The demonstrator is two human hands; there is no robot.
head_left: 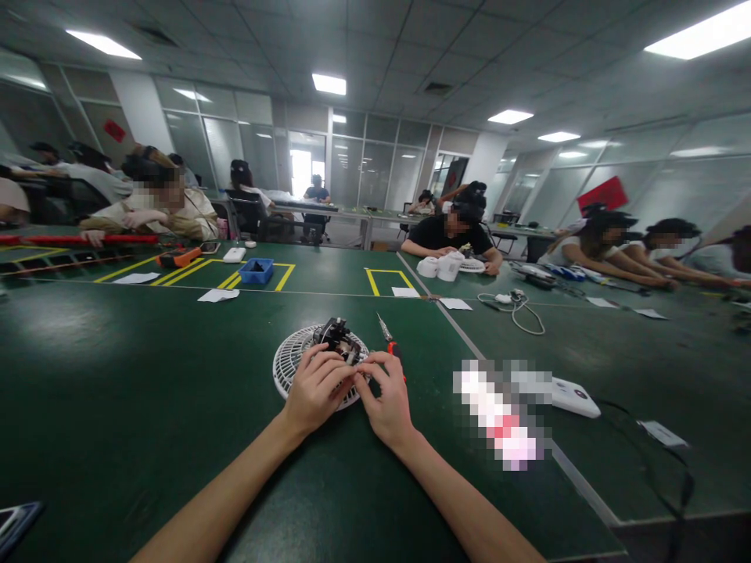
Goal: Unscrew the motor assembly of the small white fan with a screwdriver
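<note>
A white round fan grille [290,357] lies flat on the green table [146,391] in front of me, with a small black motor assembly [337,336] on top of it. My left hand [317,387] rests on the grille's near side, fingers curled against the motor. My right hand [384,395] is beside it, fingers pinched together at the grille's right edge; what they pinch is too small to make out. A screwdriver with a red and black handle [388,340] lies just beyond my right hand.
A white flat device [575,396] and a blurred-out patch sit to the right. Farther off are a blue tray [256,270], paper slips, a white cable [519,306] and yellow floor-style markings. Other people work at the table's far side and at tables behind.
</note>
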